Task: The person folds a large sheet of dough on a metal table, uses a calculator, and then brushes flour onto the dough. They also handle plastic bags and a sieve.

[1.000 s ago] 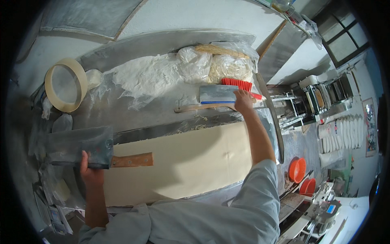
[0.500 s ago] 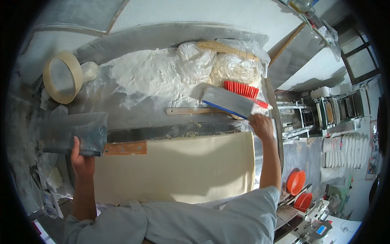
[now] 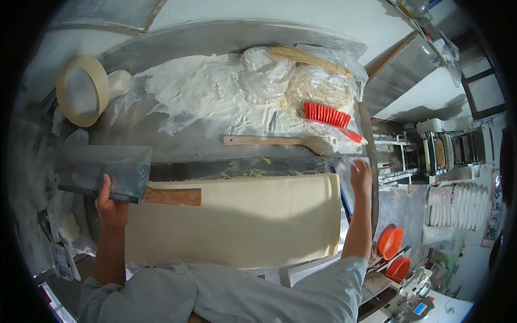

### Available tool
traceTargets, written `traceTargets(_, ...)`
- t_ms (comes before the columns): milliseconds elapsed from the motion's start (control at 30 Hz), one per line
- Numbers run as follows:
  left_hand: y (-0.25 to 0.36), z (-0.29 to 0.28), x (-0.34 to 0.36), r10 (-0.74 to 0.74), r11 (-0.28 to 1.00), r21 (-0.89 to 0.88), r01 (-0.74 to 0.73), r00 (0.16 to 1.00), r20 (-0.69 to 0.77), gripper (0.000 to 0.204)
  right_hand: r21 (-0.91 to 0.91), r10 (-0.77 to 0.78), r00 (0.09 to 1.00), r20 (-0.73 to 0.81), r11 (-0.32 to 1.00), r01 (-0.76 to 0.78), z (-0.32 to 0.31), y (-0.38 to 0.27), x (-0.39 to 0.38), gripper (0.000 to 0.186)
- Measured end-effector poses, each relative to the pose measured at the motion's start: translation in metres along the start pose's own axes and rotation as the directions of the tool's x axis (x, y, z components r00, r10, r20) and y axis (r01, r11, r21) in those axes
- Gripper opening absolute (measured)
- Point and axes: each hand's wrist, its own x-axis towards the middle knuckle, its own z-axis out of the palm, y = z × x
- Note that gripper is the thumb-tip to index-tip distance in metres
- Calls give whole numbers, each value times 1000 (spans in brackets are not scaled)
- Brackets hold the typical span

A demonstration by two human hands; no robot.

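Observation:
A thick folded slab of pale dough lies across the table before me. At its left end my left hand grips a large cleaver by the blade, thumb on its flat face. The cleaver's wooden handle points right, over the dough's far left corner. By the dough's right end my right hand is closed on a flat scraper with a blue edge. That scraper now stands nearly end-on to me, partly hidden by the hand and forearm.
Beyond the dough are a wooden paddle, a red brush, a straw whisk, plastic bags and spread flour. A round sieve frame stands at left. Red bowls sit low at right.
My right hand has brought the scraper nearer and to the right, from over the paddle and brush to the dough's right end. The left hand and cleaver have shifted slightly right.

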Motion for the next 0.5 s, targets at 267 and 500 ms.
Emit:
traceTargets(267, -2, -1, -13, 97, 995, -19, -103, 975, -198, 34, -237, 129, 711, 691, 970, 55, 138, -239, 121, 76)
traceTargets(500, 0, -28, -21, 57, 988, -127, -85, 976, -210, 38, -99, -117, 824, 554, 974, 205, 196, -382, 120, 60)
